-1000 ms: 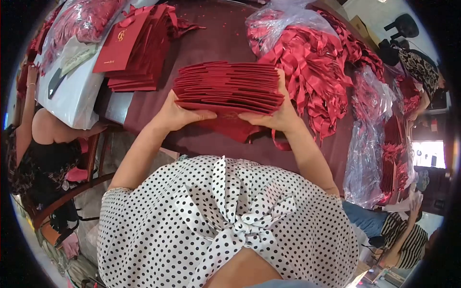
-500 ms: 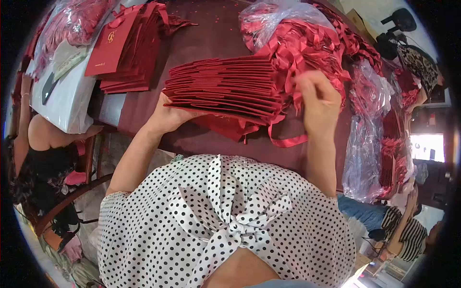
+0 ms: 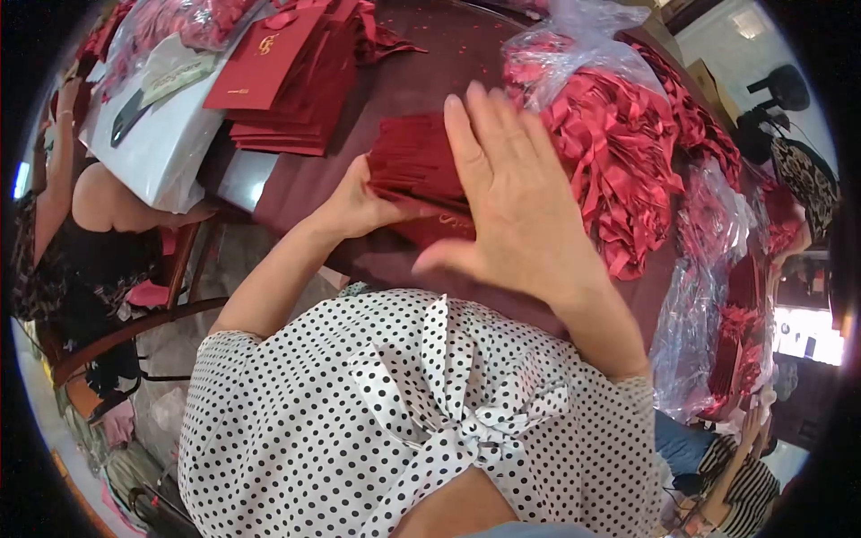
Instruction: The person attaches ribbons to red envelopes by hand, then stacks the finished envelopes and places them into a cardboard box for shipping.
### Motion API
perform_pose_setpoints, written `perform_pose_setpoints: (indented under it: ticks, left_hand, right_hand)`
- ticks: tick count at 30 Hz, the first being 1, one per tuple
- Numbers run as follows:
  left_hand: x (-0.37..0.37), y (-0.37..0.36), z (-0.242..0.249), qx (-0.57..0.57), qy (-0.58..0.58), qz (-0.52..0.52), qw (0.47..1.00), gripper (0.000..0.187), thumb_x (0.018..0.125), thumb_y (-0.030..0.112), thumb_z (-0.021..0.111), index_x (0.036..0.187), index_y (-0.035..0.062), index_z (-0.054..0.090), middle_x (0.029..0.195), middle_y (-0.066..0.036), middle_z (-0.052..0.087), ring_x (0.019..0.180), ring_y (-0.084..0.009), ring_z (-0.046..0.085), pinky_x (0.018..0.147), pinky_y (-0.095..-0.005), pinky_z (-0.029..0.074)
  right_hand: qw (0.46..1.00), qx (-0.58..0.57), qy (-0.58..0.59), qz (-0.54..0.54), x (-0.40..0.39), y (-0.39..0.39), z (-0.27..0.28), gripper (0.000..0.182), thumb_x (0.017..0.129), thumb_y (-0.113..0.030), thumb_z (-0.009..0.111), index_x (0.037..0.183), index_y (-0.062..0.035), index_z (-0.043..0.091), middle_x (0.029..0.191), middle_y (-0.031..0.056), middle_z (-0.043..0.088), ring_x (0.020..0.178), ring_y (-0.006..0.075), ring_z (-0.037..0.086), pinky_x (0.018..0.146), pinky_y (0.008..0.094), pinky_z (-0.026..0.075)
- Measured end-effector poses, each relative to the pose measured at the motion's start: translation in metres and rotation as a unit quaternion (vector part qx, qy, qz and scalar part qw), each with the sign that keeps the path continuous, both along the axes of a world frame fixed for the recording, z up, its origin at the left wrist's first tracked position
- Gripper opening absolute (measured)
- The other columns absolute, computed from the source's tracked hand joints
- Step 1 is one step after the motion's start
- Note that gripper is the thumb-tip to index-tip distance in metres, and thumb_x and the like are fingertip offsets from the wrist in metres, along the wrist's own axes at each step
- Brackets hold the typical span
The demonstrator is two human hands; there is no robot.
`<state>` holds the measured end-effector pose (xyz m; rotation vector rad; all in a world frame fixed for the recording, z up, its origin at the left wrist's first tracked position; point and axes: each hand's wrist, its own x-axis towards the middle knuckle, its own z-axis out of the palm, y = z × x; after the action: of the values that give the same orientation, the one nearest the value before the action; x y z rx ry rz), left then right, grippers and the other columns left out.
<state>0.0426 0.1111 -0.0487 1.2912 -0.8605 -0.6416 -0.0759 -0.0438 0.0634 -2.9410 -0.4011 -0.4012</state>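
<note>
A thick stack of red paper bags [image 3: 408,160] is upright over the table in front of me. My left hand [image 3: 357,206] is closed on its left end, the thumb in front. My right hand [image 3: 525,202] is flat and open, fingers stretched up and thumb out, at the stack's right end, and it hides that part. Gold print shows on the lowest bag, close to my left fingers. Just to the right of my right hand lies a large heap of red satin ribbons [image 3: 619,152], partly inside clear plastic.
More red gift bags [image 3: 287,81] with gold print are piled at the back left. Beside them a white plastic-covered package [image 3: 166,152] carries a phone [image 3: 130,118]. Clear plastic bags [image 3: 686,314] line the right edge. Other people sit at left and right.
My right hand has moved left from the ribbons to the stack's right end and has opened flat. The stack looks turned and more compact, with my left hand still on it. The view has shifted.
</note>
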Motion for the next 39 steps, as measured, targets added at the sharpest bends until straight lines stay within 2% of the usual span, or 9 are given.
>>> perform_pose_setpoints:
  ticks: [13,19,20,23,27,31,34,37,39]
  left_hand:
    - [-0.008,-0.009,-0.007,-0.049,0.031,-0.016,0.998,0.054,0.065,-0.005,0.074,0.113,0.0012,0.051,0.105,-0.004,0.061,0.095,-0.0102,0.056,0.087,-0.0279,0.045]
    - [-0.008,-0.013,-0.001,-0.004,-0.010,0.069,0.998,0.040,0.065,-0.006,0.073,0.102,-0.0008,0.058,0.097,-0.005,0.064,0.089,-0.0119,0.059,0.083,-0.0268,0.047]
    - [-0.007,-0.011,0.002,0.041,-0.017,0.076,0.996,0.067,0.059,0.005,0.081,0.116,-0.0011,0.048,0.112,-0.009,0.057,0.103,-0.0151,0.053,0.091,-0.0302,0.042]
    - [0.010,0.004,0.050,-0.025,-0.349,0.109,0.930,0.121,0.040,0.032,0.088,0.135,0.0017,0.020,0.136,-0.014,0.030,0.127,-0.0231,0.029,0.105,-0.0353,0.025]
    - [-0.012,-0.030,0.119,0.143,-0.624,0.060,0.766,0.116,0.042,0.024,0.083,0.137,0.0019,0.021,0.129,-0.018,0.041,0.120,-0.0337,0.038,0.100,-0.0388,0.030]
    - [0.015,-0.063,0.102,0.252,-0.523,-0.089,0.809,0.091,0.055,0.018,0.078,0.129,-0.0034,0.030,0.101,-0.025,0.056,0.096,-0.0385,0.054,0.082,-0.0389,0.043]
    - [0.042,-0.061,0.108,0.314,-0.531,-0.098,0.781,0.060,0.059,0.015,0.075,0.109,-0.0077,0.051,0.102,-0.020,0.060,0.093,-0.0299,0.059,0.082,-0.0323,0.045]
    - [0.070,-0.049,0.111,0.278,-0.155,-0.121,0.940,0.043,0.066,0.011,0.073,0.102,-0.0060,0.057,0.097,-0.011,0.063,0.074,-0.0157,0.063,0.070,-0.0282,0.051]
    - [0.067,-0.043,0.115,0.251,-0.070,-0.113,0.959,0.043,0.067,0.011,0.072,0.104,-0.0051,0.055,0.097,-0.011,0.063,0.076,-0.0162,0.063,0.071,-0.0281,0.051]
  right_hand:
    - [0.997,-0.028,0.076,0.017,0.016,-0.018,0.010,0.114,0.047,-0.031,0.082,0.134,0.0077,0.019,0.128,0.0270,0.035,0.114,0.0393,0.040,0.099,0.0406,0.031]
    - [0.995,-0.009,0.088,0.056,0.026,-0.052,0.004,0.045,0.058,-0.016,0.072,0.090,0.0008,0.044,0.088,0.0176,0.054,0.088,0.0348,0.053,0.077,0.0406,0.043]
    - [0.993,-0.016,0.090,0.072,0.029,-0.053,0.003,0.044,0.059,-0.014,0.071,0.091,0.0013,0.045,0.088,0.0181,0.055,0.088,0.0346,0.054,0.076,0.0411,0.044]
    - [0.991,-0.050,0.079,0.091,0.032,-0.051,0.001,0.039,0.059,-0.012,0.069,0.089,0.0026,0.049,0.085,0.0188,0.058,0.084,0.0358,0.057,0.073,0.0417,0.047]
    - [0.989,-0.096,0.053,0.102,0.033,-0.051,-0.004,0.043,0.058,-0.014,0.070,0.092,0.0054,0.052,0.081,0.0185,0.061,0.075,0.0359,0.060,0.066,0.0416,0.049]
    - [0.993,-0.037,0.106,-0.016,0.020,-0.052,0.005,0.057,0.055,-0.023,0.075,0.098,0.0053,0.050,0.094,0.0211,0.059,0.088,0.0345,0.057,0.073,0.0418,0.047]
    - [0.977,0.034,-0.212,0.008,-0.019,-0.057,0.018,0.071,0.052,-0.034,0.080,0.103,0.0017,0.046,0.111,0.0203,0.050,0.106,0.0341,0.045,0.090,0.0401,0.037]
    - [0.834,0.546,-0.007,-0.080,-0.068,-0.040,-0.028,0.064,0.062,-0.034,0.080,0.110,-0.0038,0.049,0.094,0.0103,0.061,0.079,0.0160,0.059,0.073,0.0282,0.047]
    - [0.856,0.473,0.170,-0.121,-0.082,-0.036,-0.064,0.068,0.069,-0.027,0.075,0.122,-0.0016,0.041,0.112,0.0125,0.054,0.100,0.0189,0.054,0.088,0.0339,0.043]
